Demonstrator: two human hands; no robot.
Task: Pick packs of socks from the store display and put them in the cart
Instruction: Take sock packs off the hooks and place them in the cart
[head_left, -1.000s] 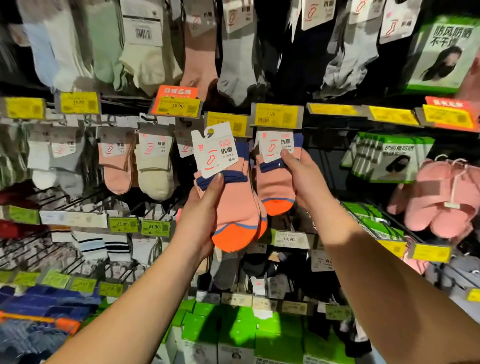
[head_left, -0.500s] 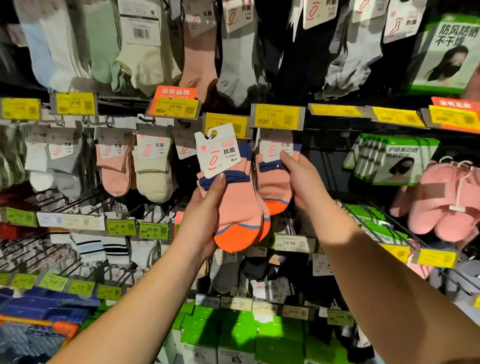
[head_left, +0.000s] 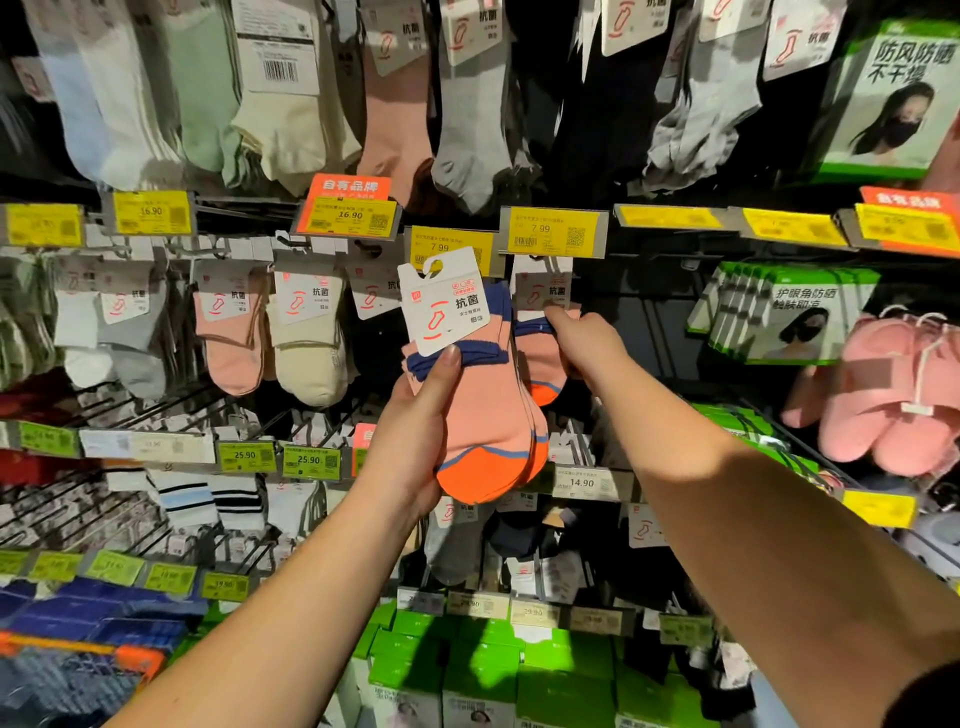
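While the left hand (head_left: 415, 441) grips a pack of peach-pink ankle socks with navy cuffs and orange toes (head_left: 480, 410), thumb pressed just under its white card label (head_left: 444, 301) and held free in front of the display, the right hand (head_left: 584, 345) pinches the cuff of a second, matching pack (head_left: 540, 358) that hangs from its peg below the yellow 7.99 price tag (head_left: 553, 232). The step in hand looks like the pick of this second pack; no cart is in view. The next move probably calls for sliding the card's hook hole forward along the peg until it clears the tip, then turning away from the rack to find the cart. Two packs of this colour are clearly in play, one in each hand; whether more hang behind the second cannot be told. The held pack fans out at its toe edge into several layered socks, too close together to count.
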